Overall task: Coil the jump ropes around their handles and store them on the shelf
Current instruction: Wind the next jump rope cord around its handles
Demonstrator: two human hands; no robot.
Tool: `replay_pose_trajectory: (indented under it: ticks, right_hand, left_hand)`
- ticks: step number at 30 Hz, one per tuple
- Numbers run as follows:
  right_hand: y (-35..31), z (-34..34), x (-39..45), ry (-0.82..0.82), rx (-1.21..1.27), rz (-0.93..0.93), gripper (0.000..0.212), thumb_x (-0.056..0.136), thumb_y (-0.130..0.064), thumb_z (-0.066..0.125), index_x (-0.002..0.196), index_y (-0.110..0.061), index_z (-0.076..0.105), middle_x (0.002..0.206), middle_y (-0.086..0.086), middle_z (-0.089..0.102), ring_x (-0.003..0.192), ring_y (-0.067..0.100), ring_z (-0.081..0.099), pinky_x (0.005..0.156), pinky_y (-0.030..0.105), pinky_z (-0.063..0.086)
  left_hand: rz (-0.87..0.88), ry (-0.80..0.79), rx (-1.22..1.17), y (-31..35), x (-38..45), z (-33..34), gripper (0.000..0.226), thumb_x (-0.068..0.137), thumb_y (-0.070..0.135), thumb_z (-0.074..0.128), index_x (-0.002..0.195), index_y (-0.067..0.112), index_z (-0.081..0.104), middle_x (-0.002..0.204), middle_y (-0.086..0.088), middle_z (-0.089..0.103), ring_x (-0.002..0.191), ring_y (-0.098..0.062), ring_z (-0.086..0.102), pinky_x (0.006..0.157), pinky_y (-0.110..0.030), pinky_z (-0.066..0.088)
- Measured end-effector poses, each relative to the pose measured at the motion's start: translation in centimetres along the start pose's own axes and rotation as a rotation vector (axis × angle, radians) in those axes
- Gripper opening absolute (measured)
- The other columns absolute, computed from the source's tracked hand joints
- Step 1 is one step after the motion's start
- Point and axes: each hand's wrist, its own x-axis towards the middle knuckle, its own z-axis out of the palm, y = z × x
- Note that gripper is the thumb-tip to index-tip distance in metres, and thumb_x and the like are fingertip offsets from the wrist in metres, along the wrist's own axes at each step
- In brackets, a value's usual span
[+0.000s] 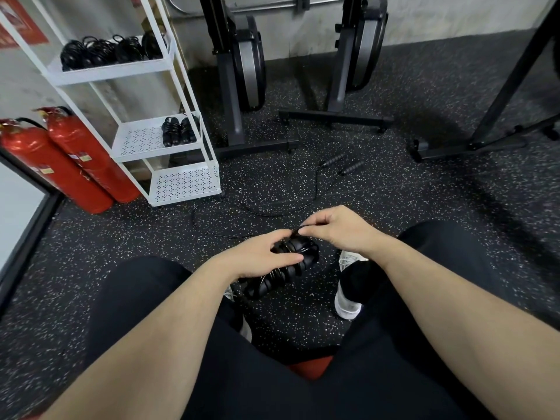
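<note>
Rubber, painted metal and black foam in front of me.

The handles (281, 265) in my left hand (260, 257) look like ribbed matt black foam, wound with thin, slightly glossy cord (242, 207) that my right hand (339, 228) pinches. The floor (424, 192) is rough black rubber flecked with white. The shelf (185, 183) is smooth white-painted metal with perforated trays. The fire extinguishers (69, 165) are glossy red metal. My trousers (145, 298) are matt black cloth, my shoe (348, 304) white mesh.
</note>
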Motion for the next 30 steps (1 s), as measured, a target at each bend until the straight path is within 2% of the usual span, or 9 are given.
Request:
replay_pose_trajectory:
  ticks: [5,8,12,16,19,21,24,28,30]
  right_hand:
    - [0.0,0.2,0.0,-0.021,0.016,-0.037,0.009,0.094,-0.023,0.072,0.100,-0.024,0.078,0.066,-0.029,0.067,0.056,-0.014,0.056,0.058,0.006,0.037]
    - [-0.1,0.4,-0.1,-0.003,0.052,-0.045,0.012,0.096,-0.029,0.070,0.106,-0.026,0.074,0.068,-0.018,0.065,0.050,-0.007,0.051,0.056,0.011,0.035]
    - [-0.1,0.5,0.0,0.016,0.070,0.017,0.022,0.100,-0.045,0.059,0.097,-0.025,0.067,0.052,-0.015,0.053,0.047,0.005,0.040,0.056,0.027,0.035]
    - [-0.1,0.5,0.0,0.021,0.009,0.038,0.039,0.101,-0.053,0.051,0.081,-0.023,0.067,0.056,-0.005,0.048,0.053,0.015,0.040,0.060,0.032,0.035]
    - [-0.4,0.5,-0.1,0.035,0.018,0.014,0.041,0.101,-0.053,0.051,0.077,-0.023,0.067,0.060,-0.001,0.049,0.055,0.017,0.044,0.059,0.036,0.042]
    - [-0.7,0.4,-0.1,0.029,0.030,0.006,0.039,0.103,-0.049,0.049,0.080,-0.023,0.067,0.058,-0.006,0.051,0.057,0.017,0.047,0.063,0.037,0.048]
    - [-1.2,0.3,-0.4,-0.013,0.008,-0.017,0.037,0.106,-0.046,0.045,0.089,-0.021,0.067,0.060,-0.006,0.057,0.053,0.010,0.046,0.062,0.030,0.042]
    - [-1.6,0.4,-0.5,-0.043,-0.019,-0.026,0.035,0.106,-0.045,0.044,0.094,-0.022,0.067,0.062,-0.003,0.066,0.050,0.004,0.050,0.064,0.027,0.041]
    - [-1.5,0.3,-0.6,-0.058,0.048,-0.002,0.036,0.105,-0.045,0.048,0.093,-0.016,0.066,0.056,-0.002,0.061,0.050,0.010,0.054,0.066,0.032,0.051]
  left_hand:
    - [-0.005,0.069,-0.023,-0.3,0.6,0.3,0.045,0.095,0.056,0.062,0.134,0.040,0.045,0.121,0.005,0.067,0.107,-0.013,0.064,0.095,-0.033,0.048]
    - [-0.004,0.101,-0.091,-0.4,0.7,0.4,0.042,0.097,0.053,0.062,0.133,0.039,0.047,0.123,0.007,0.065,0.111,-0.014,0.062,0.100,-0.035,0.046]
    - [0.010,0.177,-0.101,-0.1,0.9,0.8,0.044,0.098,0.049,0.063,0.135,0.036,0.044,0.128,0.006,0.062,0.114,-0.015,0.060,0.098,-0.034,0.043]
    - [0.011,0.243,-0.133,0.1,1.3,1.2,0.035,0.098,0.047,0.063,0.124,0.040,0.041,0.136,0.004,0.058,0.120,-0.018,0.057,0.101,-0.037,0.042]
    - [0.000,0.292,-0.212,0.4,1.4,1.2,0.032,0.099,0.044,0.062,0.125,0.037,0.044,0.134,0.005,0.060,0.116,-0.018,0.059,0.099,-0.037,0.044]
    - [-0.020,0.321,-0.340,0.6,1.3,1.0,0.032,0.099,0.044,0.063,0.125,0.036,0.046,0.128,0.004,0.063,0.111,-0.020,0.064,0.101,-0.044,0.049]
    - [-0.036,0.348,-0.551,0.6,1.1,0.8,0.029,0.097,0.041,0.065,0.121,0.036,0.050,0.123,-0.001,0.065,0.107,-0.024,0.068,0.098,-0.053,0.054]
    - [-0.040,0.354,-0.774,0.8,0.9,0.6,0.023,0.102,0.029,0.063,0.122,0.027,0.053,0.120,-0.007,0.065,0.098,-0.022,0.070,0.072,-0.037,0.060]
    - [-0.051,0.353,-0.868,1.1,0.7,0.5,0.022,0.102,0.026,0.063,0.122,0.024,0.054,0.115,-0.009,0.066,0.091,-0.024,0.070,0.064,-0.036,0.060]
